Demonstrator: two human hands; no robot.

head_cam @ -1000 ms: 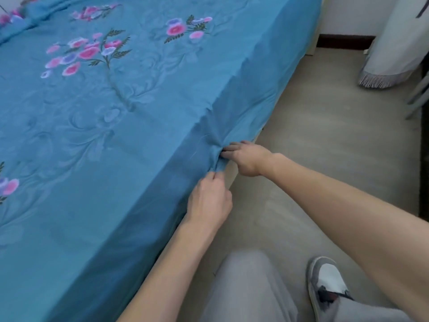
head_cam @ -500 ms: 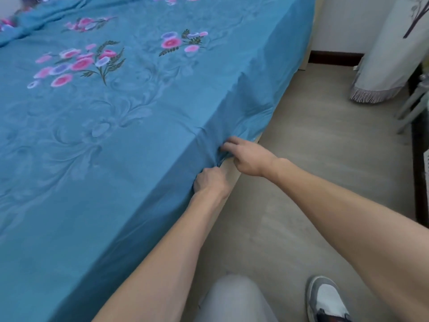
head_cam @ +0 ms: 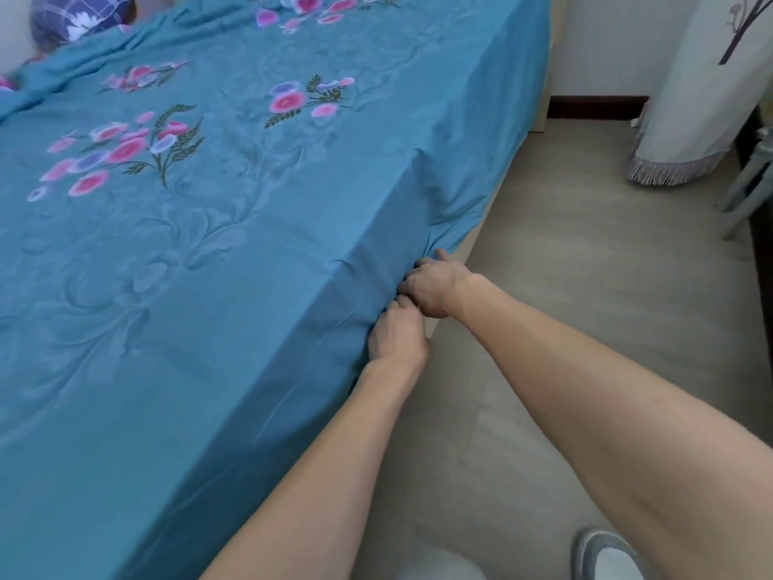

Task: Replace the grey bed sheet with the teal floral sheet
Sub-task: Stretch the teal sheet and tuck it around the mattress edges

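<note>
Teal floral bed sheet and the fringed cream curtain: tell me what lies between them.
Head view: only bare grey-beige floor separates the teal floral bed sheet from the fringed cream curtain.

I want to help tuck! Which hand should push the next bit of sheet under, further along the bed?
Probably the right hand. It grips the hanging edge of the teal floral cotton sheet on the far side of the left hand, nearest the loose, wrinkled stretch ahead.

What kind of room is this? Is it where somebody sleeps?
Most likely a bedroom. A big bed fills the view, covered by a teal floral sheet. A pillow lies at its far end, and a fringed curtain hangs to the floor beside it.
</note>
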